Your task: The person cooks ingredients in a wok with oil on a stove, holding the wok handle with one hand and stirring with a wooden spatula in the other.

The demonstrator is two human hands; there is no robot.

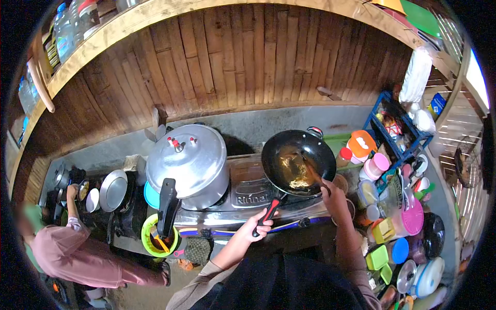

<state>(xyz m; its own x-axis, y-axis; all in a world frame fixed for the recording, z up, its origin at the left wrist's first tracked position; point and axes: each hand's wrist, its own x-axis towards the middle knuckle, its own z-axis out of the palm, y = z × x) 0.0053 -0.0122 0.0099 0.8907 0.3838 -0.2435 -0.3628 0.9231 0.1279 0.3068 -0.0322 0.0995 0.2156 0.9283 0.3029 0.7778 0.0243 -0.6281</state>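
Note:
A black wok (pixel 274 147) sits on the right side of the Rinnai gas stove (pixel 248 178), with shiny golden oil (pixel 294 165) pooled in its bottom. My left hand (pixel 260 226) is closed around the wok's red and black handle (pixel 271 209). In my right hand (pixel 335 198), at the wok's right rim, is the handle of a brown wooden spatula (pixel 311 169). The spatula slants down into the wok; its tip is hard to make out against the oil. A large silver pressure cooker (pixel 188 160) with a black handle stands on the stove's left side.
A lime-green bowl (pixel 147 235) holding dark liquid and a yellow-handled utensil is left of the stove. Another person (pixel 77 248) in pink works at the far left near pans (pixel 113 191). Containers, a pink-lidded one (pixel 411 219) among them, and a blue rack (pixel 380 111) crowd the right.

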